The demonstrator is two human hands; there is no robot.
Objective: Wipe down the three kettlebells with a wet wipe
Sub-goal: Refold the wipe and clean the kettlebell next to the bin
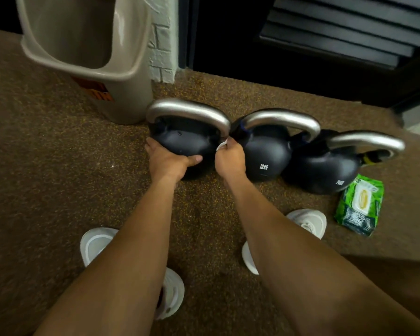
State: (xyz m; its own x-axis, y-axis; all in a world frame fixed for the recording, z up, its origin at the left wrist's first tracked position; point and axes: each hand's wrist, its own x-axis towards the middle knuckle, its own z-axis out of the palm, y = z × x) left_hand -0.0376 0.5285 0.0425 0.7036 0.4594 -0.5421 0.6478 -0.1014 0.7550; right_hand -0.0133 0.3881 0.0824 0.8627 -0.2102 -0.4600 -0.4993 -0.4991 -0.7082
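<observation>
Three black kettlebells with silver handles stand in a row on the speckled brown floor (58, 166), bodies touching or nearly touching one another. The left kettlebell (187, 139) stands just beside the base of a beige bin (121, 88), which in turn stands against a white brick pillar (161, 44). The middle kettlebell (267, 151) is marked 12KG. The right kettlebell (325, 168) leans with its handle tilted to the right.

The left hand (166, 161) rests on the front of the left kettlebell, fingers curled round its left flank and thumb laid across the body. The right hand (229, 157) is clenched on a white wet wipe (222, 144), pressed into the narrow gap between the left and middle kettlebells, just under the end of the left handle.

A green wipe pack (359, 204) lies flat on the floor, just beside the right kettlebell on its near right. Two white shoes (100, 243) (308, 221) stand near the row. Open floor extends to the left of the bin and kettlebells; a dark louvred panel (337, 32) bounds the far edge.
</observation>
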